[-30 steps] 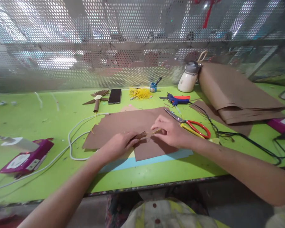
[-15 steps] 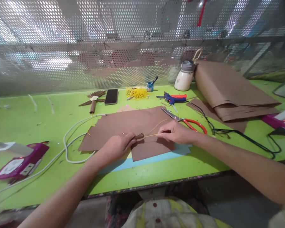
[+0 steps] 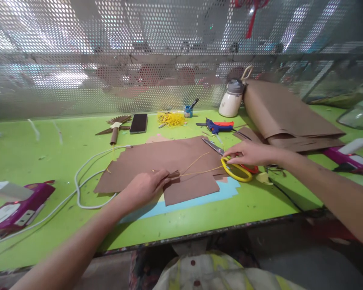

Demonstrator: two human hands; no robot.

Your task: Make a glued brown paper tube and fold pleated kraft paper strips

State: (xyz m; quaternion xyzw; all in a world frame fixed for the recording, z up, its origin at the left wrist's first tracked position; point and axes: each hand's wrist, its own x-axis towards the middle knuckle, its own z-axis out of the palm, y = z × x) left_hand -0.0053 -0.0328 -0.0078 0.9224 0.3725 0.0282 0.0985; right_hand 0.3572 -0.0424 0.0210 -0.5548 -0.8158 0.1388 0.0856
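My left hand (image 3: 149, 184) is closed on a small folded piece of brown paper (image 3: 174, 174), whose pleated end sticks out past my fingertips. A thin yellow string (image 3: 199, 172) runs from this piece to the right, and a second strand slants up over the brown sheet (image 3: 157, 155) beneath. Farther right, my right hand (image 3: 242, 154) has its thumb and fingers closed at the handles of the scissors (image 3: 237, 171), one loop yellow and one red. The blades point up and left, resting at the sheet's edge. My palm hides part of the red loop.
Behind are a phone (image 3: 138, 123), a paper figure (image 3: 115, 131), yellow shreds (image 3: 171, 119), a blue jar (image 3: 188, 111), a glue gun (image 3: 216, 126) and a white bottle (image 3: 230, 98). Folded brown paper (image 3: 290, 112) lies right. Purple power strips (image 3: 19, 207) and a white cable (image 3: 78, 185) flank the work.
My right hand has let go of the string and moved right onto the scissors, whose yellow loop now shows. My left hand still holds the folded paper.
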